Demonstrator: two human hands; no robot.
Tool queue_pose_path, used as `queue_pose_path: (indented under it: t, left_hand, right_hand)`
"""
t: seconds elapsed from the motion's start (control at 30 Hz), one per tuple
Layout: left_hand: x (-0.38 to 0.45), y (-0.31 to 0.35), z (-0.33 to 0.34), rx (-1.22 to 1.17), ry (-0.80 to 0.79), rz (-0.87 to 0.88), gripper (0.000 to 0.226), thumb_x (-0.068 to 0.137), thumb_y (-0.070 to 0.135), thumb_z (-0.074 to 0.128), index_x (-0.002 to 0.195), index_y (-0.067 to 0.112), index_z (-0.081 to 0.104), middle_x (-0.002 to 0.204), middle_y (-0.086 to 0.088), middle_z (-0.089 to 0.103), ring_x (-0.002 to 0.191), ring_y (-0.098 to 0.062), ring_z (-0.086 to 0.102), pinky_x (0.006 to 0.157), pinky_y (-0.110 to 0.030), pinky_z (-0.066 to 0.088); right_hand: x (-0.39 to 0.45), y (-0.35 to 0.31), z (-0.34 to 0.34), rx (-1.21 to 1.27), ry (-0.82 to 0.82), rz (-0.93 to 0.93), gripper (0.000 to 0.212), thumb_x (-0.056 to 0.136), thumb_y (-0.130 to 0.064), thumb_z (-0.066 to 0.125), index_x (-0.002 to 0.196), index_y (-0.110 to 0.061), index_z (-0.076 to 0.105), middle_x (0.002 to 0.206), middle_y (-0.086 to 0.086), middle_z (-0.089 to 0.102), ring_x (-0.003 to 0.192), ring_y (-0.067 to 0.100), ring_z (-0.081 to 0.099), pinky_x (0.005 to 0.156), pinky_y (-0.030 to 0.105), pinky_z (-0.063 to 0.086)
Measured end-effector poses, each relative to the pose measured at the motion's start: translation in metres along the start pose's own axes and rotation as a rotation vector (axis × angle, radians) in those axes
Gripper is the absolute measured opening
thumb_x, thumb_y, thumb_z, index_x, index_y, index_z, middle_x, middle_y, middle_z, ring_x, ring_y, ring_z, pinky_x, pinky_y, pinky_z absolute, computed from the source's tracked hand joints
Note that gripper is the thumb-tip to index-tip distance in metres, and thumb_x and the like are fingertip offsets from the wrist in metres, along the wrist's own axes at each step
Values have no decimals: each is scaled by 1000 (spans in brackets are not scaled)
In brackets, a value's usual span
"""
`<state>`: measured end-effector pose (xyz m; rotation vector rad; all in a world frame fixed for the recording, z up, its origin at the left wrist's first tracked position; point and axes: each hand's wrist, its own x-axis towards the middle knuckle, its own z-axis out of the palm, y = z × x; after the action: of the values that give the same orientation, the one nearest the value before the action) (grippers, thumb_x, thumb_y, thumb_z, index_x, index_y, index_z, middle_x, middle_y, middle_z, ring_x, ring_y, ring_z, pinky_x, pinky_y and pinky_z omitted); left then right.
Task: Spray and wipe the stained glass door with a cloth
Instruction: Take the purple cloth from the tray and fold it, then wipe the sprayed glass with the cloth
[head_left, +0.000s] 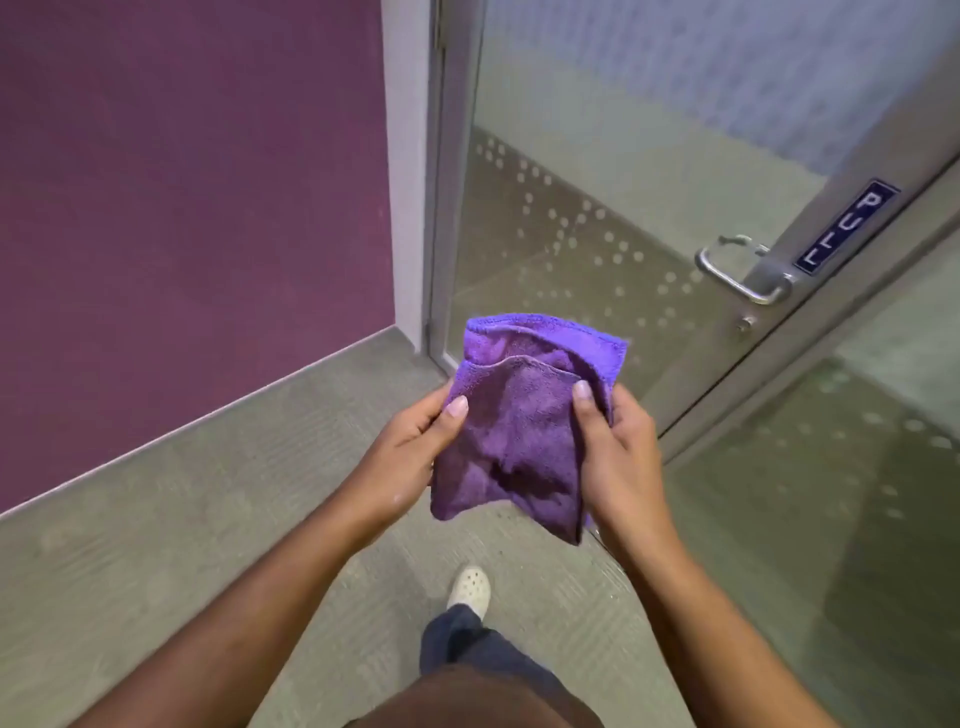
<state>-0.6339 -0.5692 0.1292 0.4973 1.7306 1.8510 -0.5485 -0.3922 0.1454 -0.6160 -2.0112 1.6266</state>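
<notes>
A folded purple microfibre cloth (514, 426) is held up in front of me with both hands. My left hand (410, 457) grips its left edge, thumb on top. My right hand (618, 457) grips its right edge, thumb pressed on the fabric. The glass door (597, 197) stands just beyond the cloth, with a pattern of frosted dots across its lower pane and a metal frame. A silver lever handle (737, 270) sits on the door's right stile, below a blue PULL label (847, 228). No spray bottle is in view.
A purple wall (192, 208) runs along the left to a grey door post (410, 166). Grey carpet (182, 561) covers the floor. A second glass panel (857, 467) stands to the right of the door. My white shoe (470, 590) points at the door.
</notes>
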Motion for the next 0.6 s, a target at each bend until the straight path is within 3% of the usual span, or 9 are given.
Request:
queue_pose_path:
  t: [0.1, 0.3, 0.37, 0.47, 0.53, 0.6]
  left_hand:
    - [18, 5, -34, 30, 57, -70, 30, 104, 44, 49, 114, 46, 77, 98, 14, 80, 78, -1, 73, 54, -17, 51]
    - [112, 5, -75, 74, 48, -79, 28, 112, 25, 51, 118, 25, 78, 96, 13, 80, 79, 3, 71, 65, -13, 53]
    - [152, 8, -80, 82, 25, -90, 26, 112, 22, 50, 116, 19, 75, 90, 14, 78, 74, 5, 68, 65, -14, 54]
    - [208, 20, -84, 121, 6, -71, 26, 113, 22, 49, 117, 12, 72, 88, 12, 75, 72, 3, 65, 68, -19, 56]
    - [244, 32, -87, 131, -7, -31, 27, 113, 24, 49, 119, 11, 72, 86, 12, 73, 69, 2, 63, 64, -19, 54]
    - [279, 51, -92, 129, -29, 18, 26, 113, 25, 48, 114, 17, 73, 78, 14, 71, 61, 2, 60, 56, -18, 51]
  right_hand:
    - [41, 7, 15, -61, -86, 44, 31, 99, -40, 56, 106, -16, 73, 91, -2, 76, 86, 14, 65, 92, 54, 56]
    - [120, 14, 55, -211, -157, -52, 24, 98, -38, 54, 94, -21, 72, 79, -23, 73, 70, -11, 58, 68, 16, 45]
    - [149, 11, 62, -270, -147, -99, 22, 103, -31, 57, 102, -15, 72, 88, -12, 76, 76, -7, 62, 74, 19, 48]
    - [197, 3, 65, -342, -107, -97, 16, 107, -18, 58, 101, -10, 70, 89, -1, 75, 80, 10, 63, 77, 33, 48]
    - [229, -7, 60, -384, -96, -130, 18, 107, -21, 58, 92, -17, 68, 80, -8, 71, 74, 3, 59, 73, 29, 46]
    - [260, -22, 47, -290, -214, -81, 17, 105, -25, 58, 91, -22, 69, 79, -16, 70, 72, -5, 57, 69, 18, 46]
